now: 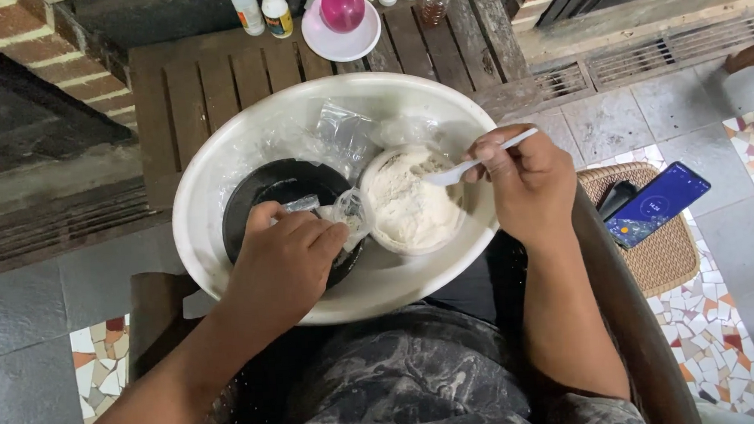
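A white plastic spoon (469, 166) is pinched in the right hand (526, 183), its bowl resting on pale powder heaped in a round white tub (411, 203). The left hand (286, 258) grips a small crumpled clear plastic bag (345, 212), which touches the tub's left rim and lies over the edge of a black bowl (277, 191). Tub and black bowl sit side by side inside a large white basin (211, 160).

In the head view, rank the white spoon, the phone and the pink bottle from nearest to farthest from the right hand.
1. White spoon: gripped in the right hand, over the tub of white powder.
2. Phone: on the wicker stool, to the hand's right.
3. Pink bottle: on the wooden table, beyond the basin.
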